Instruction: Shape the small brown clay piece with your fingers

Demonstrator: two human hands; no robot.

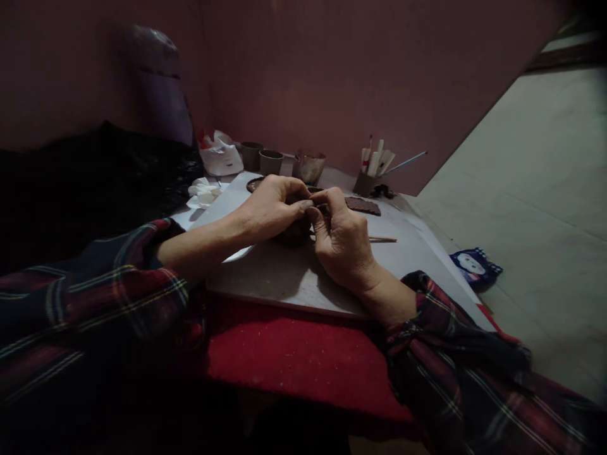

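Both hands meet over a white board [265, 278], thumbs and fingertips pinched close together. My left hand [277, 205] is closed at the tips, and my right hand [339, 237] curls its fingers in from the other side. What they pinch is too small and dark to name. Beneath them sits a dark brown lump [294, 235], mostly hidden by the hands and shadow. A thin wooden stick [383, 239] lies on the board to the right, partly behind my right hand. A flat brown slab [363, 206] rests farther back.
Two cups [271, 162] and a stained container [308, 167] stand along the wall. A holder [366, 184] of sticks and brushes is at the back right. Crumpled white tissue [203, 193] and a black plastic bag [95, 183] are on the left. Red cloth [298, 354] covers the front edge.
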